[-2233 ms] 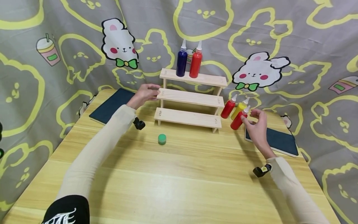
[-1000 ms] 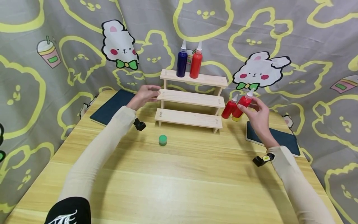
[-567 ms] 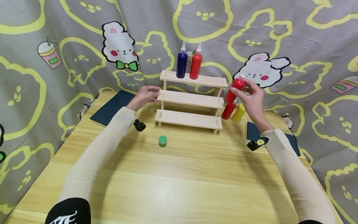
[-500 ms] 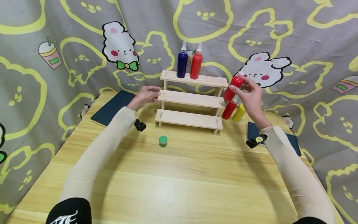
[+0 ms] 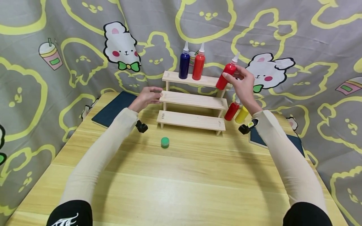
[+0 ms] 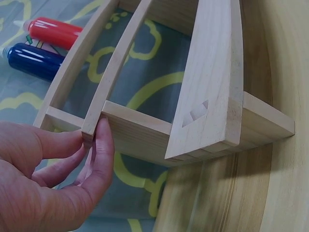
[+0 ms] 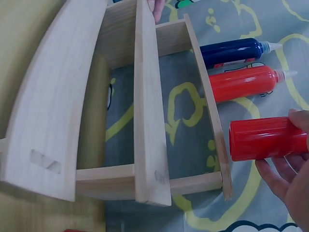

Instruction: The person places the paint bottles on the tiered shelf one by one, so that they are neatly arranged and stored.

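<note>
Bottle with glossy red body and white pointed nozzle (image 5: pixel 225 76) is in the right hand (image 5: pixel 242 84), whose thumb and fingers hold it around its upper body. It leans with the nozzle toward the right, and its base is just above the right end of the top board of a pale wooden three-step stand (image 5: pixel 195 99); in the right wrist view, a narrow gap separates them. The fingers of the left hand (image 5: pixel 145 96) are narrow, pinching the left end of the middle board.

On the top board, a dark blue bottle (image 5: pixel 184 65) and an orange-red bottle (image 5: pixel 198 66) stand upright side by side. The stand is near the far edge of the wood-patterned worktop (image 5: pixel 181 175). Toward the far right corner are a second red bottle (image 5: pixel 232 111) and a yellow bottle (image 5: pixel 241 116). A small round green jar (image 5: pixel 165 142) is in front of the stand. One dark blue flat panel (image 5: pixel 114 108) lies at the far left corner, another dark panel (image 5: pixel 295 143) by the right edge.
</note>
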